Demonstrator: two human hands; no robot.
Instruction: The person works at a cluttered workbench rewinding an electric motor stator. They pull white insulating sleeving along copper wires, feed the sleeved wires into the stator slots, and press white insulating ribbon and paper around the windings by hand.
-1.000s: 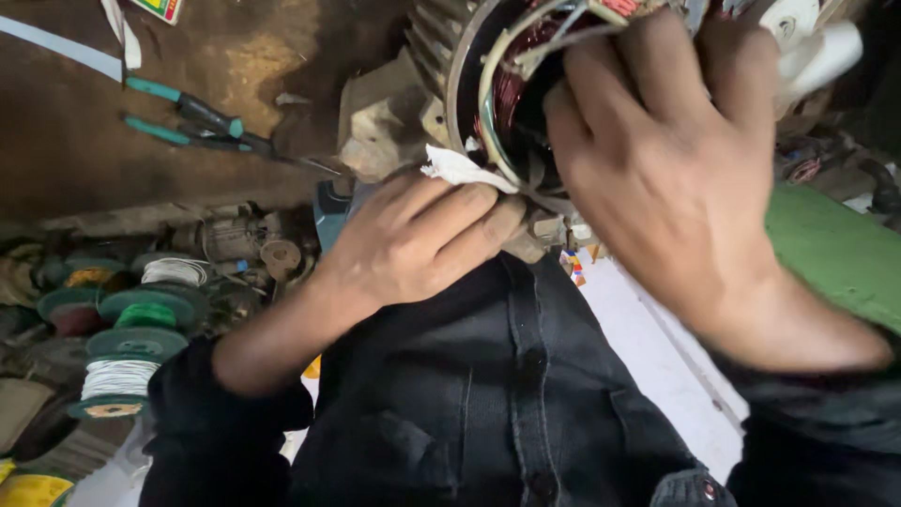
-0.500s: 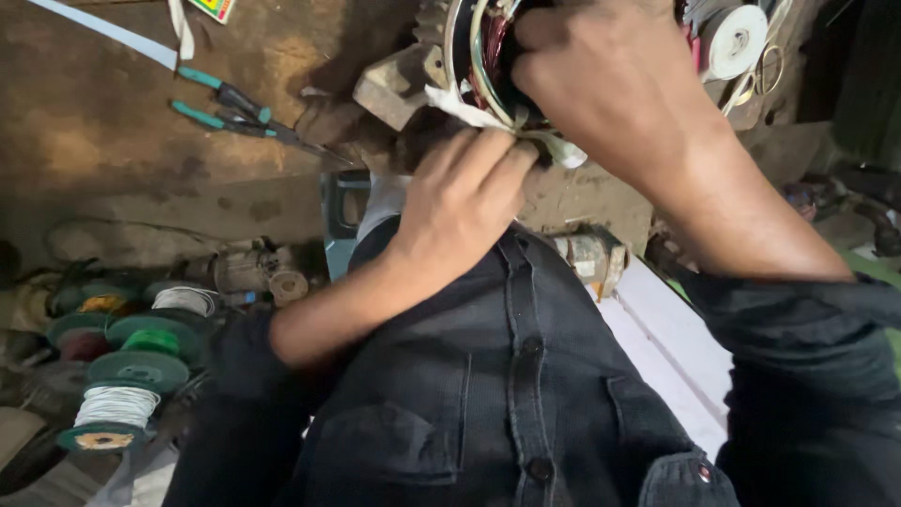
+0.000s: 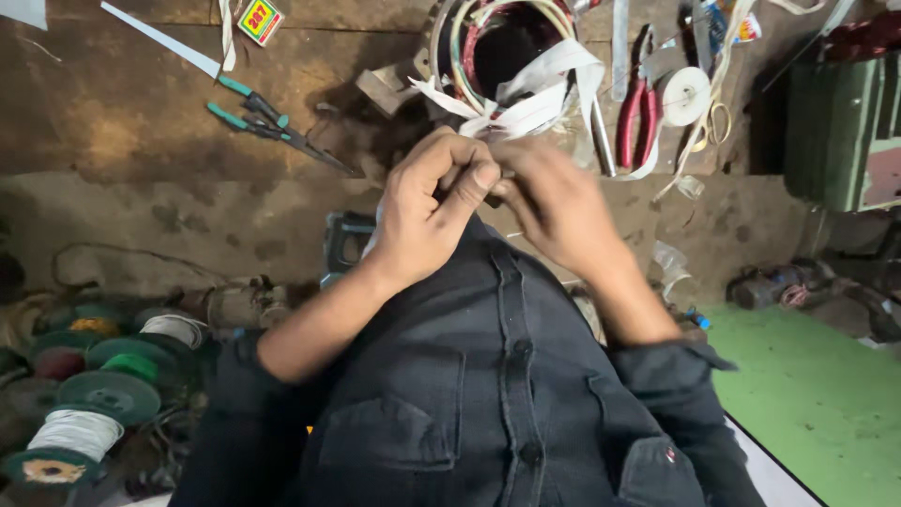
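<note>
The person stands over a grimy workbench [image 3: 141,141] with both hands drawn together in front of the chest, just below a motor stator [image 3: 497,47] at twelve o'clock. The left hand [image 3: 427,211] curls with thumb and fingers pinched together, and the right hand [image 3: 563,207] meets it fingertip to fingertip. They seem to be nipping something small and dark between them, but it is too hidden and blurred to say what. Working it close to the body looks like a way to steady fine finger work.

White insulating strips [image 3: 540,89] spill out of the stator's windings toward the hands, so the piece being handled probably belongs to that bundle. The stator sits within easy reach, open face tilted toward the person.

Tools lie fanned around it. Green-handled pliers [image 3: 272,122] rest at ten o'clock and red-handled pliers [image 3: 636,113] at one o'clock beside a roll of white tape [image 3: 683,96], all close enough to grab without stepping away. Down at eight o'clock, wire spools [image 3: 89,394] on green reels are heaped off the bench, out of the working area.
</note>
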